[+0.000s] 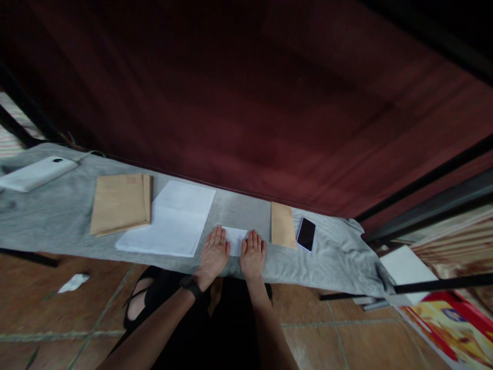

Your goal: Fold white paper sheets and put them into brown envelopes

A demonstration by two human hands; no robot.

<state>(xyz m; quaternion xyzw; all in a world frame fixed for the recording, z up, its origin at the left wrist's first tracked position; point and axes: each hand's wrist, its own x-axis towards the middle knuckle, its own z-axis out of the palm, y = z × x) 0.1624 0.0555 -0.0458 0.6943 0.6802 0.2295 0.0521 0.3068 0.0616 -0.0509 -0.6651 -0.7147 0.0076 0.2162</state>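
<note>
A small folded sheet of white paper (235,237) lies on the grey cloth in front of me. My left hand (214,252) presses flat over its left end, fingers stretched forward. On the right end rests my right hand (253,254), also flat with the fingers out. Between the two hands the paper's middle shows; its ends are hidden beneath them. Left of my left hand is a stack of larger white sheets (173,218). A brown envelope (283,226) lies just right of my right hand.
A stack of brown envelopes (120,203) sits left of the white sheets, and a white device with a cable (38,173) is at the far left. A phone (306,234) lies right of the single envelope. The narrow cloth-covered table (335,257) backs onto a dark red curtain (239,118).
</note>
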